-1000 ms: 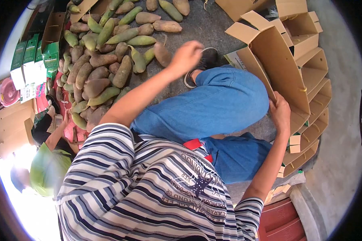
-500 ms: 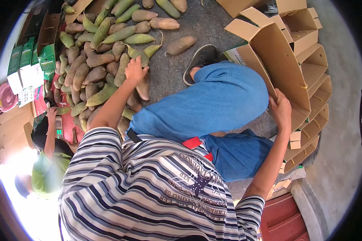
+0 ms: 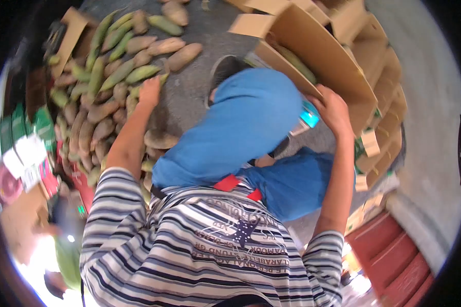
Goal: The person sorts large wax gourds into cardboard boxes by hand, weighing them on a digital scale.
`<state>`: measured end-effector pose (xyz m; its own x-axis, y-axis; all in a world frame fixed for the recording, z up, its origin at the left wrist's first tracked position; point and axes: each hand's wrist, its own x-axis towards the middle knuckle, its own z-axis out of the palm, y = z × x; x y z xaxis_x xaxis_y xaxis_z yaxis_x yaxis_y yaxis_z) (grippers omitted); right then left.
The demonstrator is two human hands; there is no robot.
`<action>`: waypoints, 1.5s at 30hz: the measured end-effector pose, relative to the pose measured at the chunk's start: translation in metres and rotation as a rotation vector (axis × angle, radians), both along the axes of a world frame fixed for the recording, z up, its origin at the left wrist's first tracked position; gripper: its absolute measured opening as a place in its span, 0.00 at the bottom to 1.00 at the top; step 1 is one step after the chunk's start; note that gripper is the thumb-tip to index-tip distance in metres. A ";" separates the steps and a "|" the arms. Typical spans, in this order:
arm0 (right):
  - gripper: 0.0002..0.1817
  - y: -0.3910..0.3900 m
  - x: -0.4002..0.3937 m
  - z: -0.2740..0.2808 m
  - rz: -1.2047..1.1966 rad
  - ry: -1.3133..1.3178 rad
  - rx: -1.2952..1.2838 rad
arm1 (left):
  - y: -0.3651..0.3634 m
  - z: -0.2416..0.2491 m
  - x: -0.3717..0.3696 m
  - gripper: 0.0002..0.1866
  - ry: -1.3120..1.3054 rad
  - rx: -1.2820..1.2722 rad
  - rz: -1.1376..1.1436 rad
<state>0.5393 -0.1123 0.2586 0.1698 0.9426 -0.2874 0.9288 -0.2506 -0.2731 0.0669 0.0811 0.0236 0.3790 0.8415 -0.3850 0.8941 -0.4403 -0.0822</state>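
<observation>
On the left side of the head view, my left hand (image 3: 149, 92) reaches over the pile of long green and brown tubers (image 3: 102, 129). Its fingers are smeared, and a pale green tip shows beside them. My right hand (image 3: 334, 110) is closed on the near edge of an open cardboard box (image 3: 343, 77), with fingers over the rim. Inside that box lies a long green tuber (image 3: 295, 62). Between my hands is my bent knee in blue trousers.
More open cardboard boxes (image 3: 389, 110) stand in a row at the right. Single brown tubers (image 3: 184, 57) lie on the dark floor mat. Another person in green (image 3: 66, 256) is at the lower left. A red slatted surface (image 3: 394, 250) is at the lower right.
The view has shifted, and the box at my right hand now shows its inside with a green tuber in it. A blue-and-white item now shows under that box. My left hand is still at the pile.
</observation>
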 end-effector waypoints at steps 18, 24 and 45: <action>0.15 -0.006 0.011 -0.019 -0.021 0.008 0.038 | -0.004 0.299 0.194 0.18 -1.888 0.080 0.108; 0.14 -0.005 0.008 -0.014 -0.030 -0.013 0.027 | -0.028 0.318 0.276 0.20 -1.282 -0.356 -0.140; 0.18 -0.133 0.053 0.057 -0.610 -0.213 1.017 | -0.123 0.294 0.322 0.22 -0.269 -0.155 -0.998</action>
<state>0.5924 -0.2457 0.3158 0.6202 0.4696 0.6283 0.7827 -0.4234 -0.4562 0.3887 -0.0421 0.3180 0.9638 0.0474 -0.2623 0.0988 -0.9775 0.1862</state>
